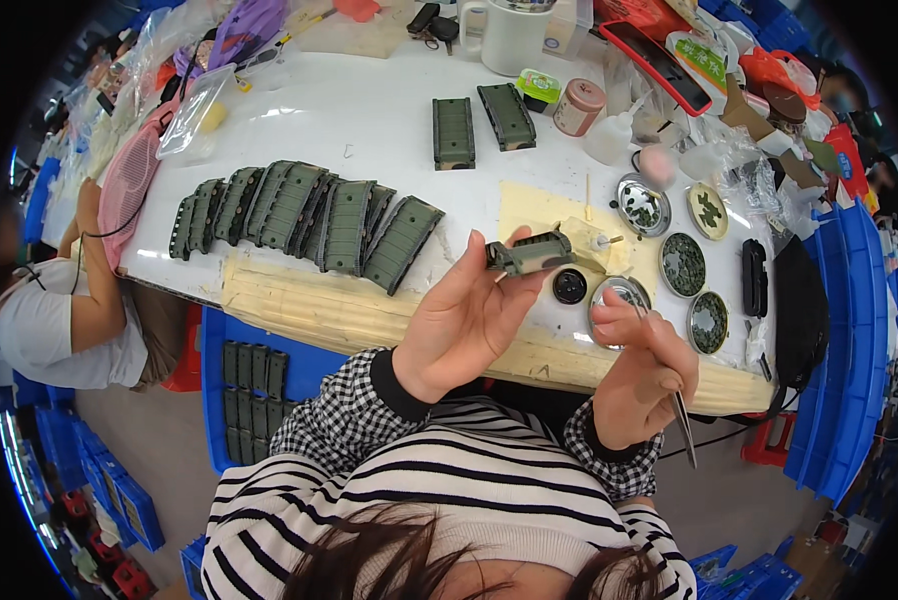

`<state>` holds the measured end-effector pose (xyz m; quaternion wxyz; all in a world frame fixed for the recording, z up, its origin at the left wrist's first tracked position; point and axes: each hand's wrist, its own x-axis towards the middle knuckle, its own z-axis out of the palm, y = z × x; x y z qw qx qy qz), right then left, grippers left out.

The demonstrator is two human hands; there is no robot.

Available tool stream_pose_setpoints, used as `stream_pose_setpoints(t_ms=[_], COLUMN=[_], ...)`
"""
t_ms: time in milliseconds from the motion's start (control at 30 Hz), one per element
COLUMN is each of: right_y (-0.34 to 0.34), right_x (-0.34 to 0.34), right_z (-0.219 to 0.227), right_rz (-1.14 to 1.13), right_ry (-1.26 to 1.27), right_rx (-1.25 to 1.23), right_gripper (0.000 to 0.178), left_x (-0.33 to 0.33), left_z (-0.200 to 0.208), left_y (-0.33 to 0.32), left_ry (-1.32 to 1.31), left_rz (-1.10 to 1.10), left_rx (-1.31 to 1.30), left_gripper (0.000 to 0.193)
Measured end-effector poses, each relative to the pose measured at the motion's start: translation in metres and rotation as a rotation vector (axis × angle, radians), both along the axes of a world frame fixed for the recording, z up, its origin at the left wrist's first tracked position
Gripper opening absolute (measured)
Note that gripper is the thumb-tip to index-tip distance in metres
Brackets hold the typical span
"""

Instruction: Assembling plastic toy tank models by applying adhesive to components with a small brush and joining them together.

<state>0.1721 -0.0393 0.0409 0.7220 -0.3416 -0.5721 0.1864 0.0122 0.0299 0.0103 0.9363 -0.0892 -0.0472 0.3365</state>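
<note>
My left hand [469, 325] holds a green-and-tan camouflage plastic piece [537, 255] between thumb and fingers, raised above the table's front edge. Metal tweezers [683, 428] pass through my right hand [646, 380], their broad end pointing down toward me. Beyond the right fingers lies a shiny round dish [624, 292], partly covered by them. A round black lid-like thing [569, 286] sits beside it. Several dishes of small dark green bits [683, 265] stand to the right. At the left, long green ribbed pieces [345, 226] lean in a row, and two more [453, 133] lie farther back.
A white mug [504, 38], a pink jar [580, 106] and a red-edged phone [655, 68] stand toward the back. Below the table's front edge, a blue crate [212, 400] holds dark pieces. Another person [79, 290] sits at the left; blue bins [849, 350] stand right.
</note>
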Motion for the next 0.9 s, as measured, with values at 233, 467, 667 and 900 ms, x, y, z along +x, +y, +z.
stream_pose_setpoints(t_ms=[233, 467, 667, 900], right_y=[-0.002, -0.002, -0.002, 0.012], right_x=[-0.002, -0.004, -0.003, -0.016], right_z=[-0.004, 0.0, -0.003, -0.003], right_rz=[-0.022, -0.02, -0.066, -0.068], right_ry=[-0.113, -0.129, -0.166, -0.118], right_rx=[-0.138, -0.18, -0.215, -0.289], right_gripper=[0.038, 0.034, 0.022, 0.058], left_x=[0.007, 0.007, 0.008, 0.011], left_z=[0.011, 0.009, 0.008, 0.009], left_y=[-0.002, -0.004, -0.005, -0.033], left_ry=[-0.05, -0.048, -0.02, 0.42], left_rz=[-0.062, -0.072, -0.056, 0.178], left_rx=[-0.139, -0.156, -0.117, 0.295], left_gripper=[0.056, 0.058, 0.052, 0.051])
